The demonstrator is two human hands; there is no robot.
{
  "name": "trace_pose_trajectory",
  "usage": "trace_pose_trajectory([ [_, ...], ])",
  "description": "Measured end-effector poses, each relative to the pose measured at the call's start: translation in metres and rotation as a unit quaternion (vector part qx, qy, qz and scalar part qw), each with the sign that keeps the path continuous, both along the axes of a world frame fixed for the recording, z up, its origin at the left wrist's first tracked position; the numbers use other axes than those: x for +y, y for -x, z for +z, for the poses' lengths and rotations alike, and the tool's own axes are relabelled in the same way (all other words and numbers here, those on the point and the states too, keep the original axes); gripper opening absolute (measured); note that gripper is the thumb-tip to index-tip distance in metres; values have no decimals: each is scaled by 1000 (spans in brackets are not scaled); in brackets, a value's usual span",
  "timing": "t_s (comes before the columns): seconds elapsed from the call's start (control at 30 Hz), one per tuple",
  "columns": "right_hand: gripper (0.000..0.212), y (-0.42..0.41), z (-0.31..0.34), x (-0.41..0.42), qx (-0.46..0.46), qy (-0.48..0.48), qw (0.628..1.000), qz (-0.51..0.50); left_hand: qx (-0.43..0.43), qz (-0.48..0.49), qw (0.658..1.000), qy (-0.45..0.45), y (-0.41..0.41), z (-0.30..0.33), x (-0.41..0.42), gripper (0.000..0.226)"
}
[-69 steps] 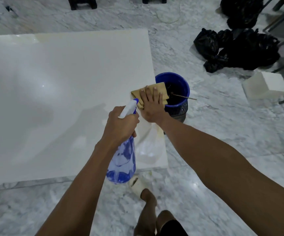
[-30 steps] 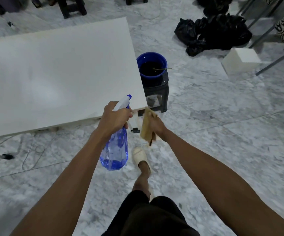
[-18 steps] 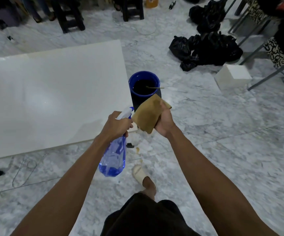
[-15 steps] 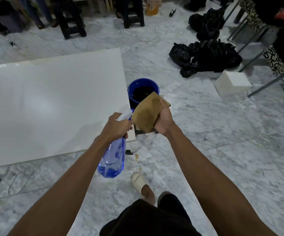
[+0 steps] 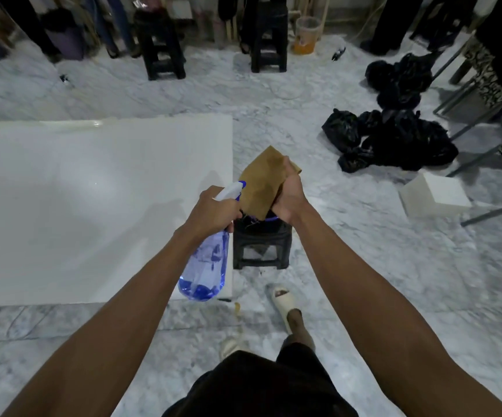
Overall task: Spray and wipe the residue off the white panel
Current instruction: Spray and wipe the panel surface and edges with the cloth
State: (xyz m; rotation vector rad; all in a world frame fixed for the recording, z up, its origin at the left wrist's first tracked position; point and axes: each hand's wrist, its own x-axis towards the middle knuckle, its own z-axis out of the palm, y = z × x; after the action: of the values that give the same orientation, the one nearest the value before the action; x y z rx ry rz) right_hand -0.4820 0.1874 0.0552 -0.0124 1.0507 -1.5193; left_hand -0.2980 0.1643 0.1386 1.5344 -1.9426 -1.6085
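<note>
The white panel [image 5: 78, 206] lies flat on the left, glossy with soft reflections. My left hand [image 5: 215, 210] grips the neck of a blue translucent spray bottle [image 5: 206, 264], which hangs over the panel's right edge with its white nozzle pointing toward the cloth. My right hand [image 5: 289, 195] holds a tan cloth [image 5: 261, 183] up in the air, just right of the nozzle. The cloth hangs above a blue bucket [image 5: 271, 217], which it mostly hides.
The bucket stands on a small black stool [image 5: 261, 246] beside the panel's right edge. Black bin bags [image 5: 394, 139] and a white block [image 5: 433, 197] lie on the marble floor to the right. Black stools [image 5: 161, 43] and chair legs stand at the back. My sandalled feet [image 5: 283, 302] are below.
My right hand lifted the cloth off the panel's corner and raised it in front of the spray nozzle, over the bucket. The view tilted up, showing more of the room.
</note>
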Motion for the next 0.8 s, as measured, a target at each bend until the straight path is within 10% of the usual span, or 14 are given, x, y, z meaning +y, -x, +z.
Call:
trace_pose_trajectory([
  [0.43, 71, 107, -54, -144, -7, -65, 993, 97, -41, 124, 991, -24, 133, -32, -117, 17],
  [0.8, 52, 126, -121, -349, 536, -91, 825, 154, -12, 217, 975, 46, 169, -65, -256, 21],
])
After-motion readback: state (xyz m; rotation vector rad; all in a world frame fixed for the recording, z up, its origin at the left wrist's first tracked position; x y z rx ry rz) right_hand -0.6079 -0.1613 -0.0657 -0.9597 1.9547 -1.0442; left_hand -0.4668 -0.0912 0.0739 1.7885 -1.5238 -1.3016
